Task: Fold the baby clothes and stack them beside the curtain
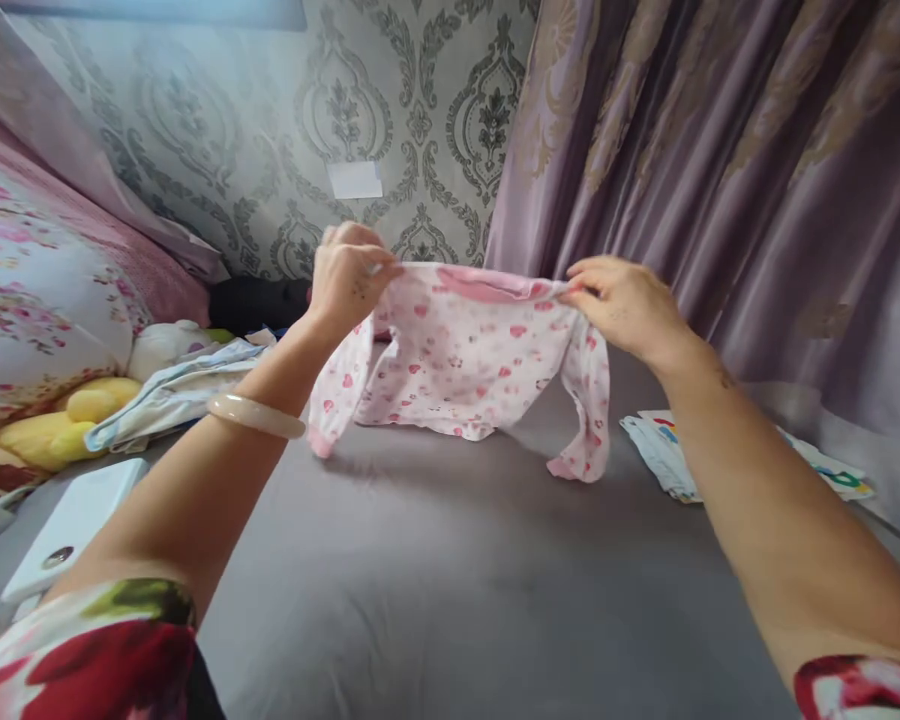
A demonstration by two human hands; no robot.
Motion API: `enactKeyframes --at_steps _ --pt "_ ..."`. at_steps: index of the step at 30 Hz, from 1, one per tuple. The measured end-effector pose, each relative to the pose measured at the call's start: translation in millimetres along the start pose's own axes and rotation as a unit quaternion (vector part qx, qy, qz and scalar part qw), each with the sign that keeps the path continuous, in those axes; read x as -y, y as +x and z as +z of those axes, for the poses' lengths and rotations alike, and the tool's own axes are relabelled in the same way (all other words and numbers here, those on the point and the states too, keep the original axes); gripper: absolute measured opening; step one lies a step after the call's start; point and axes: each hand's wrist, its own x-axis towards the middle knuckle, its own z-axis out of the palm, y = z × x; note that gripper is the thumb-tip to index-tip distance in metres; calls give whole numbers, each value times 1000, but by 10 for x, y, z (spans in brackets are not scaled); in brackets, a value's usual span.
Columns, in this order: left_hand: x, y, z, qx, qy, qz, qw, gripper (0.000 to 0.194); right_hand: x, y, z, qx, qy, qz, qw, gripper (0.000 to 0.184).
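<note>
A small long-sleeved shirt [457, 350], white with pink hearts and pink cuffs, hangs stretched between my two hands above a grey bed sheet [435, 580]. My left hand [352, 275] pinches it at one shoulder, and a pale bangle circles that forearm. At the other shoulder, beside the pink neckline, my right hand [626, 305] grips the cloth between thumb and fingers. Both sleeves dangle down at the sides. The shirt's lower hem is close to the sheet; whether it touches I cannot tell.
To the right lie folded clothes [667, 460] on the bed. On the left are a striped cloth [172, 390], a yellow plush toy [60, 425], a floral pillow [37, 290] and a white box-like device [75, 525]. A purple curtain [690, 150] hangs behind.
</note>
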Motion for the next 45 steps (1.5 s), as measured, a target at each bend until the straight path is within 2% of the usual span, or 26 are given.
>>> enactKeyframes --at_steps 2,3,6,11,15,18,22,28,34,38,43,45 --pt "33 28 58 -45 33 -30 998 24 -41 71 85 -50 -35 -18 998 21" --pt "52 45 90 -32 37 -44 998 24 -61 99 124 -56 -50 -24 997 22" --pt "125 95 199 69 40 -73 994 20 -121 150 222 -24 -73 -32 997 22" --pt "184 117 355 116 45 -66 990 18 -192 152 338 -60 -86 0 995 23" --pt "141 158 436 73 57 -79 993 23 -165 190 391 -82 -96 33 991 24" --pt "133 239 463 72 32 -69 994 23 -136 275 411 -52 -84 34 995 23" --pt "171 352 408 -6 23 -118 993 21 -145 408 383 -96 -79 24 992 24" --pt "245 360 311 -1 18 -110 994 17 -137 481 313 -136 -72 21 988 24" --pt "263 232 279 25 5 -123 992 17 -65 372 352 -82 -72 39 993 28" --pt "190 246 149 20 14 -101 995 16 -21 375 275 -83 -85 27 993 26" --pt "29 292 -22 -60 0 -59 996 17 74 405 111 -140 -81 -3 987 27" --pt "-14 277 -58 -45 -7 -35 998 17 93 391 67 -120 -79 -23 989 26"
